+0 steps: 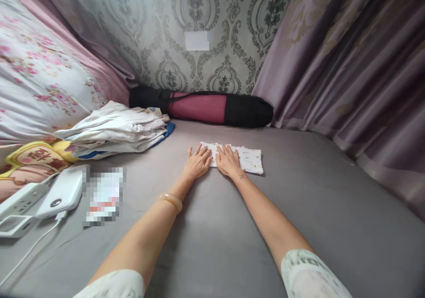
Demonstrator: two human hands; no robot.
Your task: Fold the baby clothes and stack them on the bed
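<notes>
Our left hand (198, 161) and right hand (227, 160) are lying flat, fingers outstretched, on a folded white cloth (251, 160). Cloth is resting far out on the grey sheet (212, 231), right of a clothes pile (119, 127), nearer than a long bag (199, 108).

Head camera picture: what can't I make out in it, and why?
Head view: the part of the folded white cloth under the left hand and right hand, which cover it.
Head view: what the pixelated item is; the mosaic blurs it.
Head view: one end of the white power strip, cut off by the left edge.
Head view: most inner layers of the fabric pile, hidden by the outer ones.
</notes>
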